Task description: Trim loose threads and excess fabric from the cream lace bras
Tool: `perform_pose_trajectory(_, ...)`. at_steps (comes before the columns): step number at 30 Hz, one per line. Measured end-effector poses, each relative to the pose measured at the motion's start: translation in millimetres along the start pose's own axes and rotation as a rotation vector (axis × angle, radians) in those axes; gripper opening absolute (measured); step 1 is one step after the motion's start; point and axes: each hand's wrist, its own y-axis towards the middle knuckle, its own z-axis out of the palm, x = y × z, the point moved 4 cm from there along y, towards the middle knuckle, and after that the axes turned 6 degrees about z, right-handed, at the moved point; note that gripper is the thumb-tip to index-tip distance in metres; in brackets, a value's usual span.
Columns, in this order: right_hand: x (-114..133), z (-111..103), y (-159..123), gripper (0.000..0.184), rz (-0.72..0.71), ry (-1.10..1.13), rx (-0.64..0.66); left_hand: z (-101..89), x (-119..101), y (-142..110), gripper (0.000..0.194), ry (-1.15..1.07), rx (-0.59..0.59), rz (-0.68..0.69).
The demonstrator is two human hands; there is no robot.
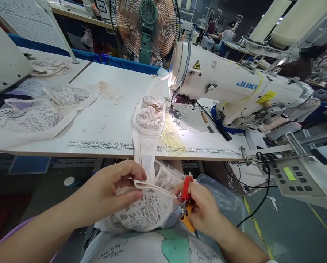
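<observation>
A white lace bra (154,208) hangs over my lap, with a band running up onto the sewing table. My left hand (125,190) is closed on its folded top edge, thumb in front and fingers behind. At the right end of that edge, my right hand (200,202) is closed around scissors (185,215) with red and orange handles. The tips of its thumb and finger also touch the cloth. The scissor blades lie low against the bra and are partly hidden. Another lace cup (149,118) of the piece rests on the table beside the machine's needle.
A white JUKI sewing machine (220,84) stands on the table (111,126), ahead to the right. More lace bras (34,117) lie at left, with small cloth scraps mid-table. A fan (148,29) stands behind. A control panel (295,177) and a clear plastic bin (220,193) are at right.
</observation>
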Motion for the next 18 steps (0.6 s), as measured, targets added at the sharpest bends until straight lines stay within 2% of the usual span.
perform_pose_trajectory(2, 5.4, 2.1, -1.8, 0.012, -0.015, 0.020, 0.073, -1.1, 2.8, -5.0, 0.008, 0.039, -0.037, 0.042)
perform_pose_trajectory(4, 10.0, 5.7, -0.8, 0.013, 0.056, 0.116, 0.231, -2.2, 6.3, -10.9, 0.009, 0.116, -0.062, 0.083)
perform_pose_trajectory(7, 12.1, 12.7, 4.5, 0.010, 0.308, 0.319, 0.487, -4.1, 11.1, -19.6, 0.006, 0.215, -0.046, 0.144)
perform_pose_trajectory(10, 11.3, 21.2, 9.6, 0.021, 0.525, 0.478, 0.664, -6.6, 13.7, -25.5, 0.012, 0.327, 0.027, 0.213)
perform_pose_trajectory(13, 10.4, 28.0, 13.2, 0.027, 0.550, 0.494, 0.740, -9.7, 13.8, -27.3, 0.017, 0.406, 0.088, 0.272)
perform_pose_trajectory(16, 9.1, 31.4, 15.5, 0.024, 0.503, 0.491, 0.754, -11.4, 10.7, -25.7, 0.012, 0.436, 0.142, 0.297)
perform_pose_trajectory(18, 9.1, 31.6, 18.2, 0.021, 0.453, 0.491, 0.745, -10.4, 8.0, -23.7, 0.011, 0.464, 0.225, 0.269)
